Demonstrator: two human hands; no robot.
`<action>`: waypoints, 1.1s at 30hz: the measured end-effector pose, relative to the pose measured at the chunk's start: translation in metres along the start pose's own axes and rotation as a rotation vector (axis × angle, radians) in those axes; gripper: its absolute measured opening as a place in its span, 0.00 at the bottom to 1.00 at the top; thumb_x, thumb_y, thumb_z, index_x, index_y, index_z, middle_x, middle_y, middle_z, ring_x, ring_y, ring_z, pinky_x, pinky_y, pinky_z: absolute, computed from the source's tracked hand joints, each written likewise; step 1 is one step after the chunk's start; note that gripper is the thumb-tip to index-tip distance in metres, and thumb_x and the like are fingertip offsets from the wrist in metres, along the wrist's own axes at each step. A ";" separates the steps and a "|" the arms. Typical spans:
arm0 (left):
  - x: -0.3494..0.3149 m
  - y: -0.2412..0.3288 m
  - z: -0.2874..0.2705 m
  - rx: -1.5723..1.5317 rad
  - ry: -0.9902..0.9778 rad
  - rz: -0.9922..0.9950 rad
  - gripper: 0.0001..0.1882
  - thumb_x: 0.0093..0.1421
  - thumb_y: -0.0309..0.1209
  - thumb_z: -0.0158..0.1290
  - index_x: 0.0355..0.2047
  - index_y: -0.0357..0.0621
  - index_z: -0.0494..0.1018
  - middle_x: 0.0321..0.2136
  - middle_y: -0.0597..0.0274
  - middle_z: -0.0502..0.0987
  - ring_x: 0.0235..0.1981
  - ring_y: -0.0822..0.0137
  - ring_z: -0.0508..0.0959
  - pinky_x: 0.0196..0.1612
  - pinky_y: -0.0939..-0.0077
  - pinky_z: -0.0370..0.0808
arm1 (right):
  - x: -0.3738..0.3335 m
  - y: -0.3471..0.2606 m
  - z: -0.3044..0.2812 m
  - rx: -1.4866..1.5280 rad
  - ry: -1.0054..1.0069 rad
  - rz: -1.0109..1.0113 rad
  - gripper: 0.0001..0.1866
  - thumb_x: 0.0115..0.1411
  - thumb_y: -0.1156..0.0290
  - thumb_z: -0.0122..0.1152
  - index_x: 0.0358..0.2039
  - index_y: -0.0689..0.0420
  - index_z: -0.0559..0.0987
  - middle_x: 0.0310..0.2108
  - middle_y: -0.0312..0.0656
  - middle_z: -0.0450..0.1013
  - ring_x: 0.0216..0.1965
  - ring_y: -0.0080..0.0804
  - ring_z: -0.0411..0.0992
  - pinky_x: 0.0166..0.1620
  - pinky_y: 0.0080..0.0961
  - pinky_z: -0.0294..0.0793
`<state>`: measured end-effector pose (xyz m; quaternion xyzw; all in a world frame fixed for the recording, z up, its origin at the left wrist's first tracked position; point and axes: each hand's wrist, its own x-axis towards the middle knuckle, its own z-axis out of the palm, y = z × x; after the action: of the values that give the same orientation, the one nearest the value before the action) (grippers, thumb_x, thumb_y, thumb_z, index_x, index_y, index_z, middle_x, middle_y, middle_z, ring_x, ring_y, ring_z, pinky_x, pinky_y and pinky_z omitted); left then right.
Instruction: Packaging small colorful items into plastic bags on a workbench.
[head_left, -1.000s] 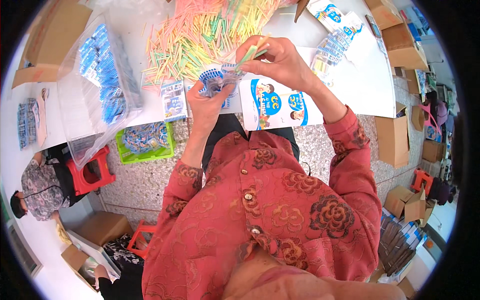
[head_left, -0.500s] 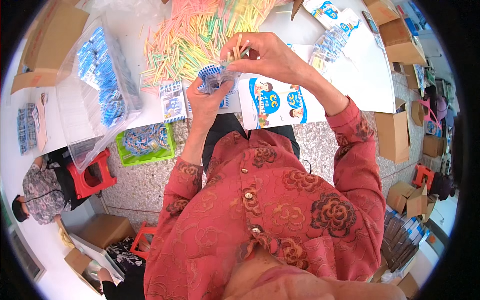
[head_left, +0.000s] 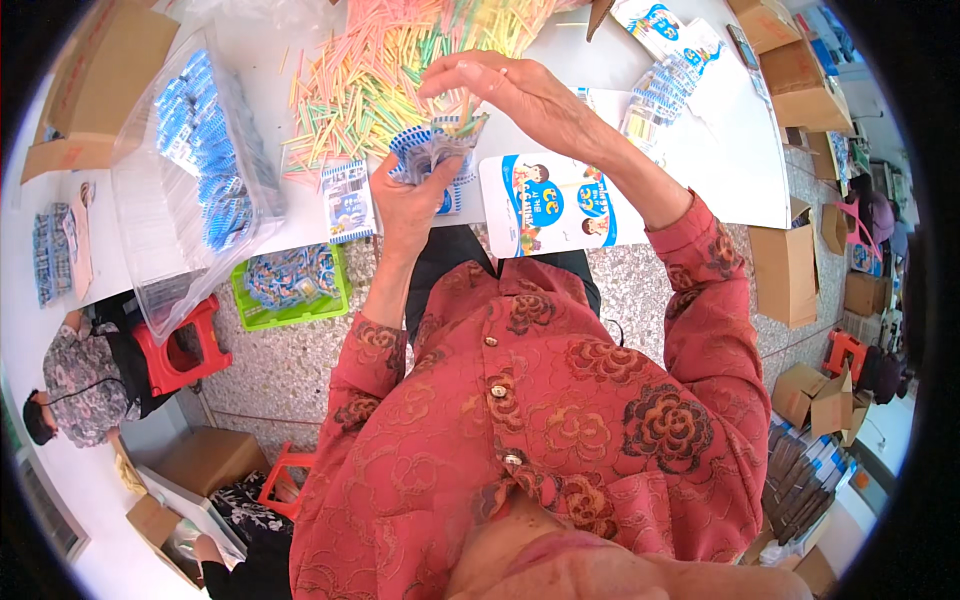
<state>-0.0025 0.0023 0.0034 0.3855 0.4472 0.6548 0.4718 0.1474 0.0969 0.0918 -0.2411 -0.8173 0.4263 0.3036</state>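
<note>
The left hand (head_left: 408, 195) is closed around a small clear plastic packet with blue and white print (head_left: 432, 152), holding it upright just above the near edge of the white table (head_left: 720, 150), its open mouth pointing up and away from the person. The right hand (head_left: 510, 90) hangs directly over that mouth, fingers pinched on a few thin pastel-coloured sticks (head_left: 468, 110) whose long axis points down into the packet. The big loose heap of the same sticks (head_left: 370, 70) lies just beyond both hands.
</note>
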 end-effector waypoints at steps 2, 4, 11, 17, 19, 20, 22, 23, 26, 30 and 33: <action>0.000 0.001 -0.001 0.015 0.002 -0.012 0.10 0.48 0.22 0.61 0.33 0.38 0.75 0.23 0.68 0.76 0.18 0.82 0.69 0.20 0.88 0.65 | 0.002 -0.005 0.000 0.042 0.046 -0.035 0.23 0.66 0.55 0.36 0.40 0.58 0.77 0.45 0.43 0.71 0.49 0.33 0.66 0.52 0.27 0.62; 0.000 0.003 -0.001 0.028 0.010 0.003 0.09 0.48 0.23 0.61 0.32 0.38 0.75 0.20 0.69 0.75 0.15 0.83 0.66 0.16 0.88 0.61 | 0.003 -0.008 0.000 0.084 0.091 -0.071 0.22 0.65 0.56 0.38 0.39 0.59 0.77 0.43 0.43 0.72 0.48 0.33 0.67 0.53 0.27 0.62; 0.000 0.003 0.001 0.005 0.013 -0.010 0.08 0.49 0.22 0.60 0.31 0.39 0.75 0.20 0.70 0.74 0.15 0.83 0.66 0.16 0.87 0.60 | 0.002 0.010 0.017 -0.099 -0.038 -0.041 0.21 0.64 0.56 0.40 0.47 0.55 0.74 0.50 0.43 0.67 0.55 0.33 0.61 0.54 0.30 0.60; 0.001 0.015 -0.001 -0.054 0.071 0.056 0.12 0.48 0.19 0.59 0.35 0.35 0.75 0.29 0.63 0.78 0.27 0.76 0.76 0.33 0.83 0.72 | 0.008 0.032 -0.010 0.041 -0.030 0.129 0.20 0.61 0.57 0.47 0.48 0.57 0.71 0.42 0.44 0.71 0.45 0.37 0.69 0.47 0.30 0.68; 0.003 0.015 -0.014 -0.045 0.059 0.032 0.14 0.48 0.17 0.58 0.37 0.33 0.74 0.34 0.59 0.78 0.33 0.73 0.77 0.42 0.80 0.72 | 0.004 0.055 -0.022 -0.018 0.036 0.154 0.21 0.59 0.58 0.51 0.47 0.58 0.71 0.37 0.45 0.74 0.40 0.41 0.73 0.44 0.32 0.71; 0.005 0.013 -0.017 -0.023 0.077 0.081 0.14 0.47 0.17 0.58 0.37 0.33 0.74 0.33 0.60 0.78 0.33 0.73 0.77 0.40 0.79 0.73 | -0.003 0.075 -0.022 -0.291 -0.050 0.198 0.21 0.56 0.60 0.54 0.47 0.58 0.71 0.38 0.45 0.73 0.40 0.42 0.72 0.43 0.33 0.71; 0.007 0.015 -0.020 -0.047 0.088 0.087 0.15 0.47 0.17 0.59 0.37 0.33 0.74 0.33 0.60 0.78 0.33 0.73 0.77 0.40 0.79 0.73 | -0.014 0.094 -0.012 -0.558 -0.146 0.235 0.22 0.53 0.62 0.58 0.47 0.58 0.70 0.39 0.45 0.72 0.39 0.44 0.72 0.42 0.34 0.72; 0.006 0.016 -0.021 -0.072 0.098 0.093 0.15 0.47 0.17 0.59 0.38 0.33 0.74 0.34 0.60 0.78 0.33 0.73 0.77 0.40 0.78 0.73 | -0.019 0.096 -0.005 -0.577 -0.146 0.179 0.22 0.51 0.64 0.60 0.45 0.58 0.71 0.41 0.45 0.71 0.40 0.45 0.72 0.42 0.35 0.72; 0.008 0.021 -0.020 -0.088 0.103 0.131 0.16 0.47 0.17 0.59 0.38 0.33 0.73 0.34 0.60 0.77 0.33 0.72 0.76 0.41 0.78 0.73 | -0.023 0.110 0.017 -0.655 -0.088 0.003 0.21 0.46 0.70 0.63 0.43 0.57 0.72 0.44 0.44 0.68 0.39 0.45 0.72 0.40 0.35 0.73; 0.007 0.022 -0.021 -0.067 0.102 0.101 0.17 0.47 0.17 0.59 0.39 0.33 0.73 0.35 0.59 0.77 0.34 0.72 0.76 0.41 0.78 0.72 | -0.003 0.117 0.038 -0.834 -0.138 -0.149 0.16 0.43 0.76 0.60 0.36 0.59 0.75 0.39 0.46 0.70 0.37 0.41 0.73 0.38 0.33 0.74; 0.007 0.020 -0.021 -0.072 0.095 0.091 0.17 0.47 0.17 0.59 0.40 0.33 0.73 0.34 0.59 0.77 0.34 0.72 0.76 0.42 0.78 0.72 | 0.015 0.118 0.047 -0.953 -0.214 -0.160 0.08 0.40 0.79 0.58 0.26 0.60 0.77 0.30 0.46 0.72 0.34 0.40 0.73 0.34 0.32 0.74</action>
<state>-0.0291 0.0009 0.0170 0.3567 0.4274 0.7087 0.4335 0.1202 0.1418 -0.0243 -0.2446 -0.9638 0.0027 0.1058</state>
